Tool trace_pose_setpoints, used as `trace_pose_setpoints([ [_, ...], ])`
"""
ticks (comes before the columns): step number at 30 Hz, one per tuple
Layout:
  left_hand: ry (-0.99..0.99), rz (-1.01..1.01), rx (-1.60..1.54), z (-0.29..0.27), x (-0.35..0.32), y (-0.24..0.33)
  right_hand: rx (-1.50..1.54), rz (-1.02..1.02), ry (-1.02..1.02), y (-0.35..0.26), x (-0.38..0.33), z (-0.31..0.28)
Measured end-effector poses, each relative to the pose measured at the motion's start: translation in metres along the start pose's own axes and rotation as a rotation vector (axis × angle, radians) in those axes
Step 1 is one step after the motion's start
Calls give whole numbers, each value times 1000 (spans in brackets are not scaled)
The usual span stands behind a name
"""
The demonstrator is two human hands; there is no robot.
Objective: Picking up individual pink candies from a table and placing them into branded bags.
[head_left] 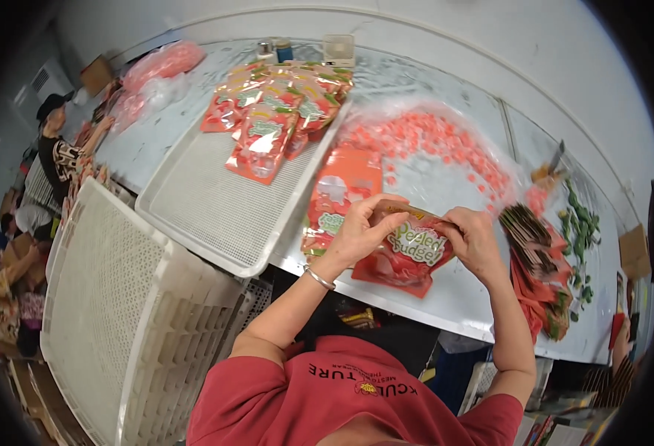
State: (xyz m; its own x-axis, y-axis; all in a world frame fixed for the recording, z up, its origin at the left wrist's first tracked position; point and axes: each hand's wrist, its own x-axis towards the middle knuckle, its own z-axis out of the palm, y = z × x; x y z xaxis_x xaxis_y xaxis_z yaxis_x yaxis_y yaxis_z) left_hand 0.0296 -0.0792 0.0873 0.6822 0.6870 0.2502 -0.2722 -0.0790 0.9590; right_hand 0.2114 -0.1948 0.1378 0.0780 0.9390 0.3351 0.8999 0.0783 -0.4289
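Above the desk (446,297), left hand (356,234) and right hand (475,241) pinch a red pouch (405,256) at its top. Sealing appears underway. Next, likely firm pressure along the mouth.

The top edge of the red pouch (408,256) is covered by the fingers of the left hand (360,232) and right hand (475,241). The pouch beneath (338,195) is partly hidden. Small containers (275,50) at the table's far edge are too small to be identified.
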Motion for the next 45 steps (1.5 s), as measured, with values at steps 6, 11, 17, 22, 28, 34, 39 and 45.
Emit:
trace_pose_setpoints([
  [6, 222, 164, 243, -70, 11, 27, 385, 9, -71, -27, 64, 12],
  [11, 524, 461, 311, -145, 44, 30, 218, -124, 206, -36, 173, 81],
  [17, 1077, 447, 945, -225, 44, -29, 619, -199, 393, -72, 336, 199],
  [22, 1018, -80, 1229, -275, 61, -86, 531, -182, 339, -131, 385, 309],
  [28, 788, -65, 1330, -301, 118, -142, 417, -51, 180, -67, 383, 330],
  [34, 841, -300, 1358, -333, 161, -133, 308, -228, 521, 53, 309, 240],
  [39, 737, -128, 1335, -370, 171, -161, -300, 402, 471, 228, 259, 152],
  [45, 659, -148, 1572, -351, 143, -153, -469, 655, 84, 305, 197, 151],
])
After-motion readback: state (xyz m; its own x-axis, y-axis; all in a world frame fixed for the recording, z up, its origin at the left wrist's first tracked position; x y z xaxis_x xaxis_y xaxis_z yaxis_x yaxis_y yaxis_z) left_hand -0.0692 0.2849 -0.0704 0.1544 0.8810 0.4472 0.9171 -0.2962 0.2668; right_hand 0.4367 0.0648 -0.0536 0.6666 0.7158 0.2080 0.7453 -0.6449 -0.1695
